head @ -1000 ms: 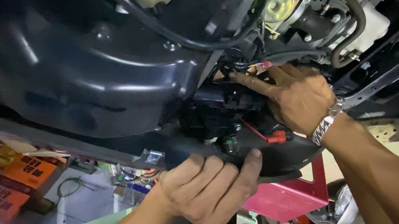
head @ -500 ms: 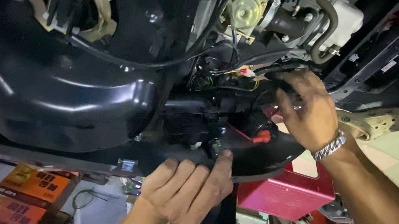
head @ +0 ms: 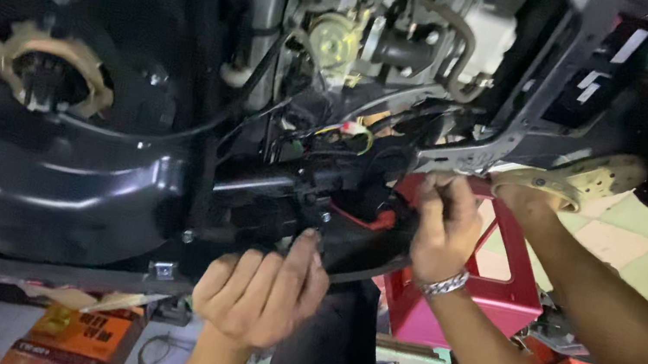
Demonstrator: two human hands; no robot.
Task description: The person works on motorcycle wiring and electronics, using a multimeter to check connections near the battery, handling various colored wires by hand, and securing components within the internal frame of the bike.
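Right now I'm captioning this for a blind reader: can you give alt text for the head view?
Two bare hands work on a black motor-scooter underside: the left hand presses its fingertips against a black housing, and the right hand, wearing a metal bracelet, grips its other end. A red stool stands behind.

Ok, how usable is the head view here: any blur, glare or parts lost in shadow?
Head view: both hands are soft with motion blur, the left hand less than the right hand; the black plastic body panel carries streaky glare along its ridges, and its upper part sinks into near-black shadow; the red stool and orange boxes are brightly lit but slightly smeared.
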